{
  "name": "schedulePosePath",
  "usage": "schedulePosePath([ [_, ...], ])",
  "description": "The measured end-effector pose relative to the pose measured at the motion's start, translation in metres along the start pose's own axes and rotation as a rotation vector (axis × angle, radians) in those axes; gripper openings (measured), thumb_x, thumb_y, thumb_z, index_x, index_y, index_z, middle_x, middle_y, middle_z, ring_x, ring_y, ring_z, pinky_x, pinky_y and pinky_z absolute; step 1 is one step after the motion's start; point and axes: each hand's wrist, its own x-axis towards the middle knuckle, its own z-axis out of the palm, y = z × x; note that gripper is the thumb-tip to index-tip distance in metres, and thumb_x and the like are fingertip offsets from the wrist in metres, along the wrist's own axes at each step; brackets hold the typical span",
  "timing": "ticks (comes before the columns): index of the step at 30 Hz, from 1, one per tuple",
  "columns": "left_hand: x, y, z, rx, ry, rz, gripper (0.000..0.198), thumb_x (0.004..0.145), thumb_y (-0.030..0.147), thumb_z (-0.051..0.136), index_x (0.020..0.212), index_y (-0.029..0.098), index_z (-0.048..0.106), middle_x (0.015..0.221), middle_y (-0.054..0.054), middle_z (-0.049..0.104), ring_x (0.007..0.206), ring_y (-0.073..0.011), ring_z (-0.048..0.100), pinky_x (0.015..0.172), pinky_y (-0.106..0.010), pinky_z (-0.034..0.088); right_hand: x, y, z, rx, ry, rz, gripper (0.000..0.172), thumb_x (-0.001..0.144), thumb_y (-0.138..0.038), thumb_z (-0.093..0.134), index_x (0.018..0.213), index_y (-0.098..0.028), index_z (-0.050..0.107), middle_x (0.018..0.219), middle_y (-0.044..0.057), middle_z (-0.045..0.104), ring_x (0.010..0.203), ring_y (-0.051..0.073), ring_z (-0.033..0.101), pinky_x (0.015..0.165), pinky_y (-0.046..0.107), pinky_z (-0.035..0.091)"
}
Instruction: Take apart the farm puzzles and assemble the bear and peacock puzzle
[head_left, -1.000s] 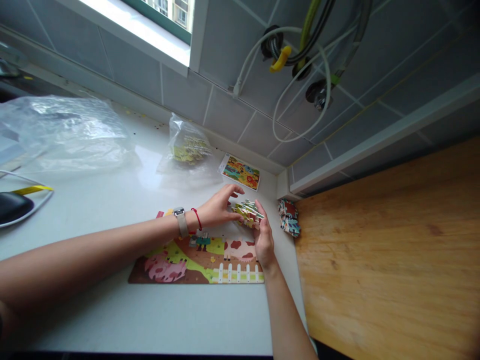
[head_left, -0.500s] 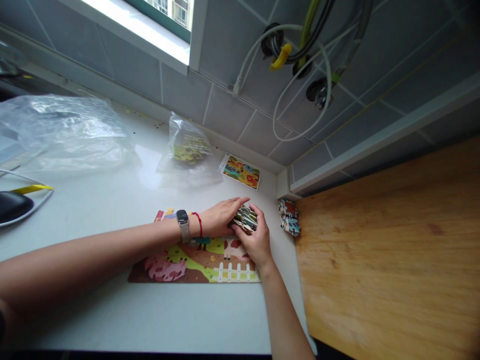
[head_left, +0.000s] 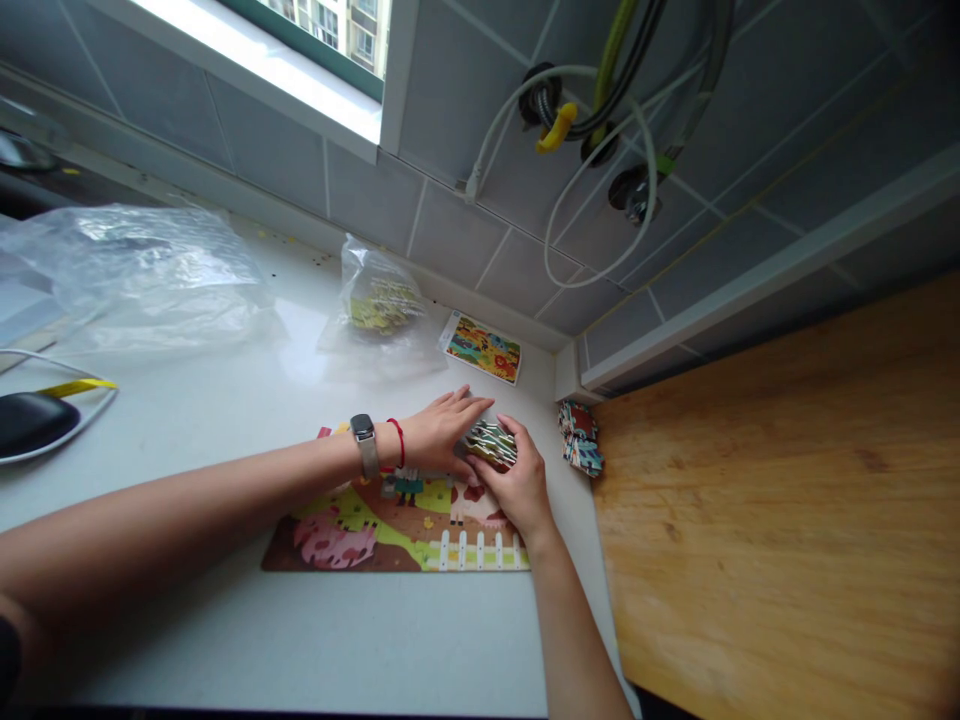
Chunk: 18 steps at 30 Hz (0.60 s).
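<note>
Left hand: my left hand (head_left: 442,435) lies flat and open, its fingers (head_left: 469,402) spread and pointing across the worktop, tips just past the far edge of the stack. I cannot tell whether they press on it or only sit beside it.

Right hand: my right hand (head_left: 517,490) is curled around the near edge of the stack, its fingers (head_left: 504,432) bent over the top, so this hand has firm hold.

Stack: the stack of jigsaw pieces (head_left: 489,444) sits between my two hands, low over the worktop, just above the top edge of the farm-scene puzzle board (head_left: 397,530).

Handling: I do best to keep the pieces squared with light, even pressure from both sides; squeezing harder at one edge could make the stack slide apart.

Nearby: a small pile of puzzle pieces (head_left: 580,440) lies just right of my hands, by the wall. A picture card (head_left: 482,348) lies beyond them, beside a clear plastic bag of yellow-printed pieces (head_left: 379,300).

Further off: a larger crumpled plastic bag (head_left: 142,275) lies left on the white worktop (head_left: 300,640), and a wooden board (head_left: 780,520) lies right.
</note>
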Motion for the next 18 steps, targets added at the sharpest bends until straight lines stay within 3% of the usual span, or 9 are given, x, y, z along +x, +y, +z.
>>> schedulePosePath([
  [2, -0.001, 0.0, -0.005, 0.081, -0.034, -0.01, 0.105, 0.071, 0.065, 0.087, 0.155, 0.016, 0.046, 0.161, -0.026, 0.043, 0.155, -0.056, 0.023, 0.121, -0.069, 0.027, 0.001, 0.001, -0.001, 0.019, -0.016, 0.017, 0.054, 0.076, -0.034, 0.089, 0.126, -0.025, 0.07, 0.118, 0.008, 0.076, 0.11, 0.029, 0.072, 0.1, 0.044, 0.058],
  [6, -0.006, -0.001, -0.022, 0.18, -0.069, -0.095, 0.104, 0.072, 0.071, 0.083, 0.153, 0.015, 0.049, 0.162, -0.027, 0.041, 0.154, -0.0562, 0.024, 0.121, -0.069, 0.025, 0.002, 0.005, -0.003, 0.158, 0.08, 0.122, 0.056, 0.072, -0.042, 0.092, 0.12, -0.022, 0.071, 0.115, 0.009, 0.078, 0.102, 0.028, 0.074, 0.098, 0.045, 0.059],
  [12, -0.016, -0.006, -0.068, 0.151, -0.156, -0.122, 0.081, 0.077, 0.069, 0.079, 0.139, 0.02, 0.065, 0.144, -0.018, 0.064, 0.139, -0.0387, 0.054, 0.118, -0.045, 0.038, 0.01, 0.016, -0.006, 0.515, 0.29, 0.302, 0.062, 0.068, -0.046, 0.093, 0.119, -0.019, 0.069, 0.103, 0.009, 0.081, 0.088, 0.024, 0.076, 0.083, 0.041, 0.062],
  [15, -0.038, 0.002, -0.087, 0.178, -0.168, -0.176, 0.083, 0.083, 0.07, 0.073, 0.145, 0.018, 0.06, 0.145, -0.02, 0.064, 0.133, -0.0363, 0.061, 0.114, -0.042, 0.043, 0.013, 0.02, -0.008, 0.628, 0.341, 0.321, 0.06, 0.068, -0.046, 0.094, 0.116, -0.019, 0.071, 0.108, 0.009, 0.081, 0.091, 0.022, 0.075, 0.083, 0.038, 0.062],
  [18, -0.084, 0.016, -0.093, 0.293, -0.151, -0.26, 0.099, 0.082, 0.071, 0.072, 0.159, 0.015, 0.044, 0.163, -0.024, 0.044, 0.151, -0.0443, 0.041, 0.122, -0.052, 0.034, 0.014, 0.021, -0.009, 0.749, 0.345, 0.364, 0.058, 0.066, -0.045, 0.095, 0.113, -0.02, 0.073, 0.108, 0.008, 0.081, 0.089, 0.02, 0.075, 0.082, 0.035, 0.061],
])
